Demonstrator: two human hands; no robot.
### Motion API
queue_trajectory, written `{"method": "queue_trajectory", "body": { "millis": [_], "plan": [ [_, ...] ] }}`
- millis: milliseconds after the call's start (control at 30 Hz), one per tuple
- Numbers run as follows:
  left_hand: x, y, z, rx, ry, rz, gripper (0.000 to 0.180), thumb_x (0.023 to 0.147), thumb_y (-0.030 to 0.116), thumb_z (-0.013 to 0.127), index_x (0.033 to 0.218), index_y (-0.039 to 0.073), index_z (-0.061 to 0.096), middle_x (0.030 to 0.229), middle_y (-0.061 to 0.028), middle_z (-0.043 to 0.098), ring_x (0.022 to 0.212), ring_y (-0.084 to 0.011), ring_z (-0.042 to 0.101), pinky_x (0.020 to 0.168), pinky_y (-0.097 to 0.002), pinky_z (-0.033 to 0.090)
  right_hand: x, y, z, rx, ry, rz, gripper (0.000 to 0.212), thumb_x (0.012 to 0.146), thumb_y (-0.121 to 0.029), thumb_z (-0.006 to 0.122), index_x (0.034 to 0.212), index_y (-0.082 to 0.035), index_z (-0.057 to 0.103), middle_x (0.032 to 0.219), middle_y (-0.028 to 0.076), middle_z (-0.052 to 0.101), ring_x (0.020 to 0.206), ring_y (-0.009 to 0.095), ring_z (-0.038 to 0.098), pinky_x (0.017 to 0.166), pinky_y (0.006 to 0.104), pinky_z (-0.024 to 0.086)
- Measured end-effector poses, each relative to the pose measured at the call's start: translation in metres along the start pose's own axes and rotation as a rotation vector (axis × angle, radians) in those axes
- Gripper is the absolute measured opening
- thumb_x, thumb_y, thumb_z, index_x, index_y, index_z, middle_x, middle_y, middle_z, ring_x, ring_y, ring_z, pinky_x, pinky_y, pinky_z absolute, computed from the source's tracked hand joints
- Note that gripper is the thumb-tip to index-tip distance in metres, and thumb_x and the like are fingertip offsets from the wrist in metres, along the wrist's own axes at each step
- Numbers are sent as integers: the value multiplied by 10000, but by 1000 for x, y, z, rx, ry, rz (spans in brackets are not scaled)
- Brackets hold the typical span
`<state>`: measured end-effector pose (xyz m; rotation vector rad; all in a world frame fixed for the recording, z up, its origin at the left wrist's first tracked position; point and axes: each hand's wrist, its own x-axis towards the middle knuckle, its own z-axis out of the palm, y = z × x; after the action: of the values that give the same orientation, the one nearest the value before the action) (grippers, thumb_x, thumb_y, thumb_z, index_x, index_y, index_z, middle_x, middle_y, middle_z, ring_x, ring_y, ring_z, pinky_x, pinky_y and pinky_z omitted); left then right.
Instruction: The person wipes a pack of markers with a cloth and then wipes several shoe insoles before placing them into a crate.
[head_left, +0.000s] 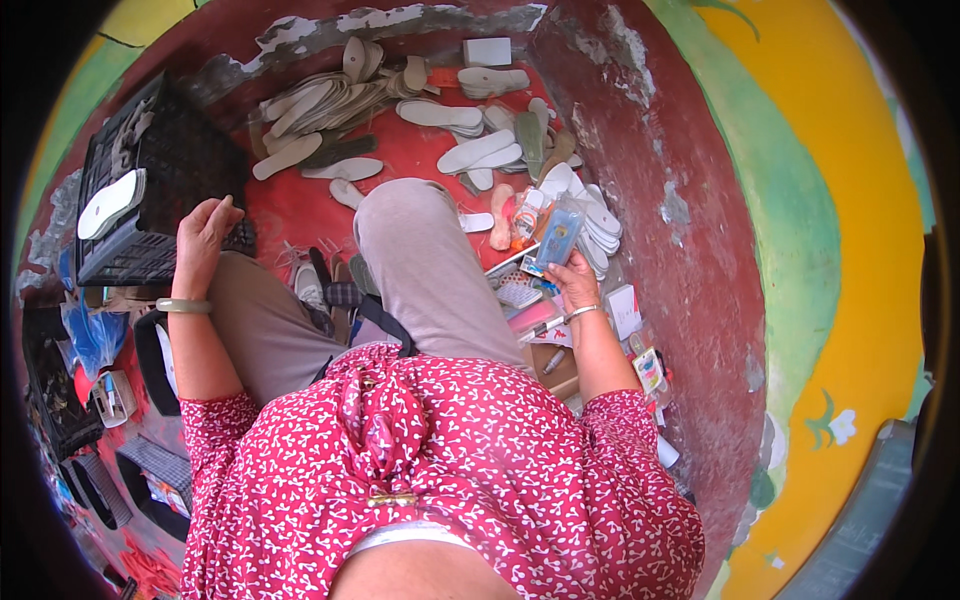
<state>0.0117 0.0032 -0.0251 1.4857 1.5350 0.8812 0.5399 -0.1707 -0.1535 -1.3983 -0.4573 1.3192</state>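
My right hand (pixel 575 284) grips a clear plastic packet with blue contents (pixel 563 232) by its lower end. It holds the packet above a cluster of small goods at the right. Among these are a pink shoe-shaped form (pixel 502 217), an orange-and-white packet (pixel 525 222) and a pink case (pixel 530 316). Raised over my left thigh, my left hand (pixel 208 235) has its fingers curled and the tips pressed together. Anything small between those fingertips cannot be made out. Beside that hand stands a black plastic crate (pixel 150 245) with white insoles (pixel 112 204) on its edge.
Piles of beige and white insoles (pixel 318 105) lie on a red floor cloth (pixel 410 160) ahead. White soles (pixel 600 222) are stacked by the peeling red wall (pixel 670 150). A white box (pixel 487 52) stands at the far wall. Left of me are a blue bag (pixel 95 332) and dark bins (pixel 155 475).
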Motion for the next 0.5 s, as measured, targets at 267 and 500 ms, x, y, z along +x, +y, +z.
{"method": "queue_trajectory", "body": {
  "millis": [267,500],
  "plan": [
    [2,1,0,10,-7,-3,297,898,257,541,808,-10,633,732,-21,621,674,-76,521,643,-223,422,10,21,-9,82,58,55,318,782,14,584,1085,-62,527,986,44,614,869,170,615,725,292,521],
    [4,2,0,45,-18,1,301,903,261,534,815,-8,637,728,-16,622,671,-68,515,648,-223,421,-4,129,-51,121,521,457,174,839,-122,581,1004,-91,536,879,44,599,713,186,600,494,312,495]
  ]
}}
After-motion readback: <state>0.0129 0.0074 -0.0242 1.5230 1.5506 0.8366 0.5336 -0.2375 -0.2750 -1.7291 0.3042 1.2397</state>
